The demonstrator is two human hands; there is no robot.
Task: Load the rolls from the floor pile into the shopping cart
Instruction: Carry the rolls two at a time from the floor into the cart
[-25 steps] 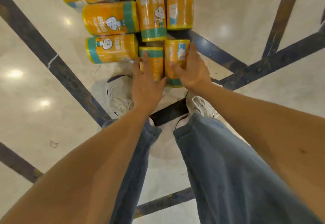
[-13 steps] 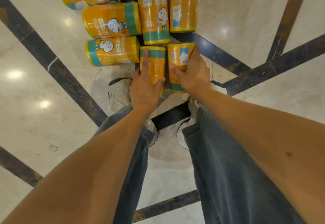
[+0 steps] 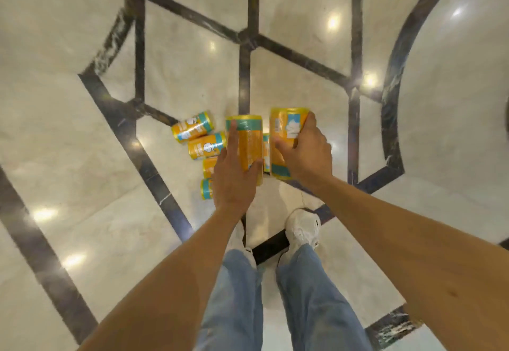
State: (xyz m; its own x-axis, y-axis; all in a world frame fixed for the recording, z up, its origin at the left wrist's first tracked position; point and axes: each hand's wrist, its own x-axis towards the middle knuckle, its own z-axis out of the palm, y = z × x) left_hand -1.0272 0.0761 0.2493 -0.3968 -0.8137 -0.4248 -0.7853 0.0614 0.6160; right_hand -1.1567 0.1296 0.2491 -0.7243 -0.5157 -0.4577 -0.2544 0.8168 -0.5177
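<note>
Lifted clear of the floor since 0.5 s back: 2 rolls, 1 per hand. Left grip wrapped round the left roll, forefinger laid along it; right grip clamped round the right roll. Pickup apparently done; carry to the cart next, though no cart in view. At least 4 rolls left in the floor pile just beneath. Open marble all round, shoes near below.

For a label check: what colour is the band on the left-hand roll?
Teal band on the orange roll in the left hand; head view shows it best.
</note>
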